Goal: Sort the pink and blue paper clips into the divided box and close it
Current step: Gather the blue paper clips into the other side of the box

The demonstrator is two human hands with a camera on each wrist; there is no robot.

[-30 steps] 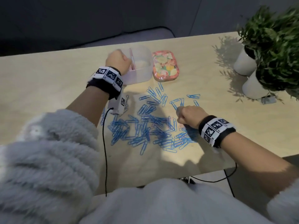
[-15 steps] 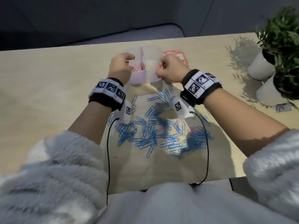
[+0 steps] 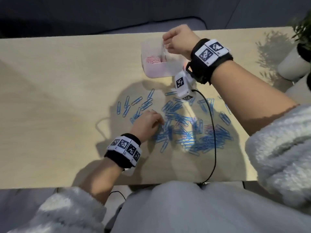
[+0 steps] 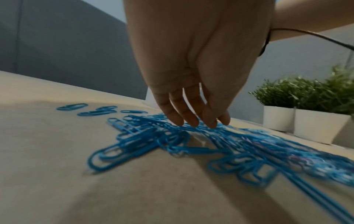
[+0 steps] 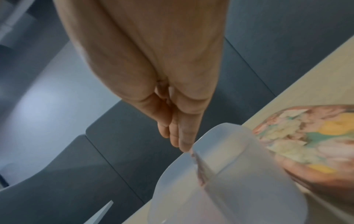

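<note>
A translucent divided box (image 3: pixel 170 68) (image 5: pixel 239 174) stands at the table's far side, with pink clips (image 3: pixel 153 59) in its left compartment. My right hand (image 3: pixel 168 42) (image 5: pixel 182 145) hovers over the box's far rim. Its bunched fingertips touch the top of the divider, and I cannot see whether they hold anything. Blue paper clips (image 3: pixel 183 125) (image 4: pixel 162 136) lie spread in front of the box, with a few pink clips (image 3: pixel 209 127) among them on the right. My left hand (image 3: pixel 156 119) (image 4: pixel 197 122) rests its straight fingertips on the pile's left part.
The floral lid (image 5: pixel 306 136) lies right of the box, hidden behind my right wrist in the head view. White plant pots (image 3: pixel 292 64) (image 4: pixel 277 119) stand at the far right. A black cable (image 3: pixel 213 132) hangs across the clips. The table's near edge is close to the pile.
My left hand let go of the box and came back to the clip pile. My right hand rose from the pile to the box's divider.
</note>
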